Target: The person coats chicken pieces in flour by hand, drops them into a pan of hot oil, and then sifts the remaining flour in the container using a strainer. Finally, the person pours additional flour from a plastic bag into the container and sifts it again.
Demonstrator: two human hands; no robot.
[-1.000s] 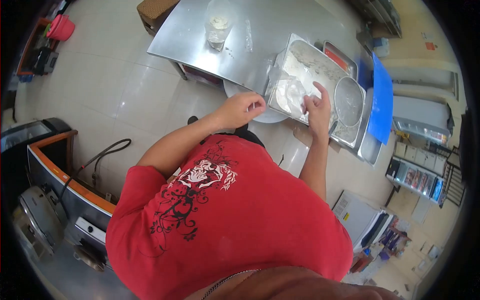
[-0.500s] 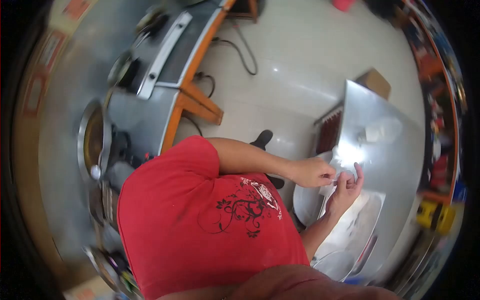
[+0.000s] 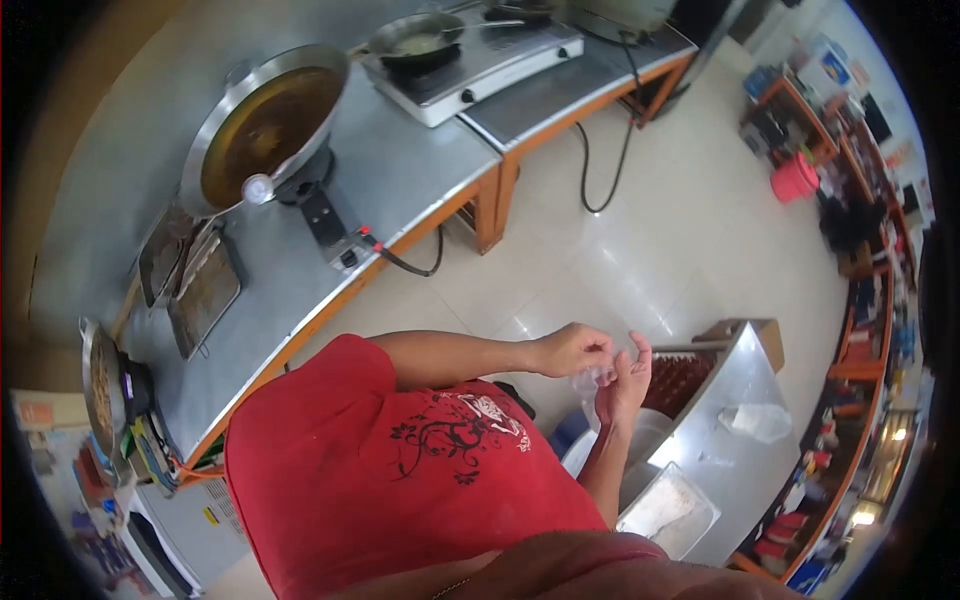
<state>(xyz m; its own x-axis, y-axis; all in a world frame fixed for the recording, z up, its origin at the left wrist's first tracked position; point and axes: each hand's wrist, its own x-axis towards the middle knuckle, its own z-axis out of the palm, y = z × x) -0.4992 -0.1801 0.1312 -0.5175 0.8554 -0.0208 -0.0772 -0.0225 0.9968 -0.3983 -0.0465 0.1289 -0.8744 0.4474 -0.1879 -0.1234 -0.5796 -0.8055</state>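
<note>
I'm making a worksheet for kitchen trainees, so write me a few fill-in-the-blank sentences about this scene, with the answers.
The shirt is ____.
The clear material at the left hand and right hand is ____.
In the picture, the wide pan is to the ____ of the stove.
The hose looping near the floor is ____.
Missing words: red; plastic; left; black.

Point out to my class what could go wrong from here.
The wok of brown liquid, possibly hot, might spill if knocked. The hose looping off the table could get snagged. The thin clear plastic at the left hand and right hand may slip.
</note>
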